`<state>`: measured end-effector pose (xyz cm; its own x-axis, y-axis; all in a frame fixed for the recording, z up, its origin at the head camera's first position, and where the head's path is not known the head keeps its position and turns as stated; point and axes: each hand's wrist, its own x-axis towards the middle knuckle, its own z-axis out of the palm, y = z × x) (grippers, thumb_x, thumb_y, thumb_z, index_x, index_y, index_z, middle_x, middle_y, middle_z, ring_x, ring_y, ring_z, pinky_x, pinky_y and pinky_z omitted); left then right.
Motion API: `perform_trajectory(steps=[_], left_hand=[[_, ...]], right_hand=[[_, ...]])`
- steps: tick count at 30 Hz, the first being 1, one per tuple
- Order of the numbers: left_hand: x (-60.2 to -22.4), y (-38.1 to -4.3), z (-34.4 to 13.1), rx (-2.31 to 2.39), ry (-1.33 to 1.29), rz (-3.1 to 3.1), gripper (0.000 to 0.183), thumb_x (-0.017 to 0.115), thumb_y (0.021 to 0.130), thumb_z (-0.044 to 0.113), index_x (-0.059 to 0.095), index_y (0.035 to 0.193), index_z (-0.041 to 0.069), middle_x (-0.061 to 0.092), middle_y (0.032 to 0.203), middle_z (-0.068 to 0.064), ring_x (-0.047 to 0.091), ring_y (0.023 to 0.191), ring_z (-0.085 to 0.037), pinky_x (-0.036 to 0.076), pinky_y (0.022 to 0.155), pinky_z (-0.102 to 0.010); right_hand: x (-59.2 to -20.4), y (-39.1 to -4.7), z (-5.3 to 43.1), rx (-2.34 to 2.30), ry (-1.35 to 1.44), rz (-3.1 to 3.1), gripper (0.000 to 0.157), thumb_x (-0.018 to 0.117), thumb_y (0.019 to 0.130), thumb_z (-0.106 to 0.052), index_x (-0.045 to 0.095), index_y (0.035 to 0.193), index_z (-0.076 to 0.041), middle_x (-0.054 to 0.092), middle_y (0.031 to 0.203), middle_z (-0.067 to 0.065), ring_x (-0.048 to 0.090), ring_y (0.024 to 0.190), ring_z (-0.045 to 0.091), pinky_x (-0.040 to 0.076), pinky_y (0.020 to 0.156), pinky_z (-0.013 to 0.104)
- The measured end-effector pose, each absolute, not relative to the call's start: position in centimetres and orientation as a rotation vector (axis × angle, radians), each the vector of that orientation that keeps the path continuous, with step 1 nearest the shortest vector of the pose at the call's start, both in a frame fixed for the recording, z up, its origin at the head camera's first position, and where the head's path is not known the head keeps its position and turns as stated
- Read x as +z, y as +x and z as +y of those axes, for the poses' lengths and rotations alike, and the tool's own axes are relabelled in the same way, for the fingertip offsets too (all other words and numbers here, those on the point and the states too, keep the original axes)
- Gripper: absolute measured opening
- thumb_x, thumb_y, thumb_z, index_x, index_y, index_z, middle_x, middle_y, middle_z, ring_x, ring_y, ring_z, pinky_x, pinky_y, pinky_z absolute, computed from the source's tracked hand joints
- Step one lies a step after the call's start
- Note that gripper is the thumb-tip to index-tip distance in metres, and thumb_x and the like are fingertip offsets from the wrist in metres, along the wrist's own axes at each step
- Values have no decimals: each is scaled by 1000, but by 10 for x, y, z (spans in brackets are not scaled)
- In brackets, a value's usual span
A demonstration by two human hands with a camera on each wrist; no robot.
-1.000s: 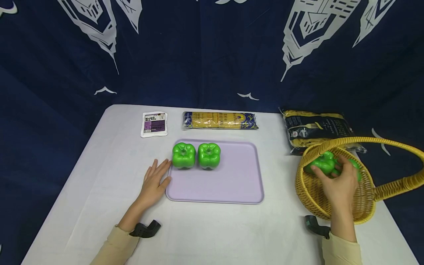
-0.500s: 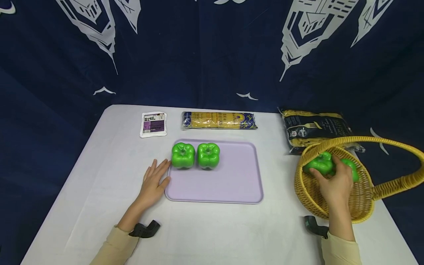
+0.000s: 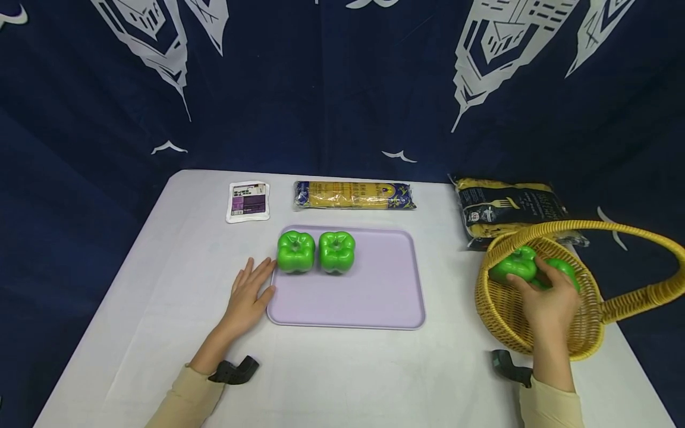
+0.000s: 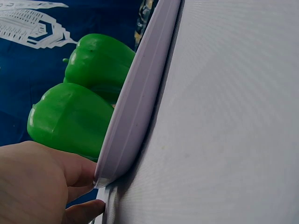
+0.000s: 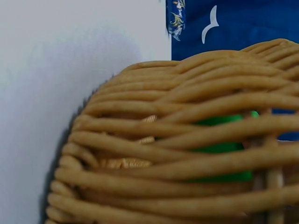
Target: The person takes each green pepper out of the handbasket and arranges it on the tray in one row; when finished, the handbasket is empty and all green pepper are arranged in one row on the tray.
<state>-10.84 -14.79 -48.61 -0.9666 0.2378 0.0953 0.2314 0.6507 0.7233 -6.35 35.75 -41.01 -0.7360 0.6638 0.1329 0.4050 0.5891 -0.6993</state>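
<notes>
Two green bell peppers, a left one (image 3: 296, 252) and a right one (image 3: 336, 252), stand side by side on a lilac tray (image 3: 348, 303). My left hand (image 3: 248, 303) lies flat at the tray's left edge, fingers spread and touching the rim. In the left wrist view that hand (image 4: 37, 182) is beside the tray wall (image 4: 133, 112). At the right, my right hand (image 3: 551, 303) reaches into a wicker basket (image 3: 497, 315). Its thumb and fingers grip a green bell pepper (image 3: 515, 266). Another green pepper (image 3: 564, 270) lies behind the fingers, partly hidden. Basket weave hides the hand in the right wrist view.
A tall handle (image 3: 637, 303) arches over the basket's right side. Behind the basket lies a black and yellow pasta bag (image 3: 508, 205). A long noodle packet (image 3: 354, 195) and a small white and purple packet (image 3: 248, 202) lie along the table's back.
Inside the basket, my right hand has shifted slightly left, and its fingers now close about the left pepper there. The left hand and tray stay put.
</notes>
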Motion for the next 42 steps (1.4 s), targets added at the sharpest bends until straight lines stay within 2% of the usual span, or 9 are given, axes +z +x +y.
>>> perform_trajectory(steps=[5,8,12,16,22,26,31,37,42], left_hand=[[-485,-108,-147,1246,409,2848,53,52,97,9,39,147,0,33,156,-23,5,150,-45,-3,119,-59],[-485,-107,-147,1253,410,2845,53,52,97,9,39,147,0,33,156,-23,5,150,-45,-3,119,-60],[-484,-107,-147,1261,413,2836,53,51,97,9,39,147,-1,32,156,-23,5,150,-45,-4,119,-60],[-484,-107,-146,1258,415,2837,53,51,97,9,39,147,-1,32,156,-23,4,150,-45,-4,119,-60],[-483,-109,-147,1240,409,2846,53,51,97,10,39,147,0,32,156,-22,4,150,-45,-3,119,-59],[-483,-110,-147,1239,417,2858,53,50,97,11,39,147,-1,32,155,-24,5,149,-46,-2,119,-61],[-483,-110,-147,1240,408,2847,53,50,97,11,39,148,0,32,156,-23,4,150,-45,-3,119,-60],[-484,-109,-147,1244,413,2853,53,51,97,10,39,147,-1,32,155,-24,5,149,-46,-3,118,-61],[-485,-108,-147,1246,426,2868,52,51,97,10,40,147,-1,33,155,-24,5,149,-47,-2,118,-62]], right_hand=[[-408,-59,359,910,-867,-2425,63,77,84,-16,52,142,-12,56,136,23,51,123,38,34,108,34],[-406,-56,360,886,-899,-2433,63,79,83,-18,53,141,-15,59,134,18,60,102,18,45,82,14],[-403,-52,358,917,-911,-2432,63,79,83,-17,53,141,-15,58,135,17,46,79,-12,42,71,4],[-401,-48,356,941,-898,-2415,63,79,82,-16,54,140,-14,57,136,17,39,71,-23,39,60,-1],[-396,-42,352,965,-860,-2365,62,81,80,-13,57,138,-13,57,135,18,43,71,-26,42,59,-3],[-390,-36,349,962,-827,-2319,62,81,78,-7,58,136,-12,58,133,18,57,90,-13,43,65,-4],[-382,-25,346,982,-812,-2275,64,81,76,-2,59,135,-13,60,128,8,62,112,3,44,70,-3],[-371,-13,340,1017,-763,-2224,67,82,73,4,61,134,-14,49,103,-23,62,111,-1,45,70,-1],[-360,-8,330,1047,-706,-2194,69,82,69,10,63,131,-13,51,99,-24,60,102,-10,46,70,0]])
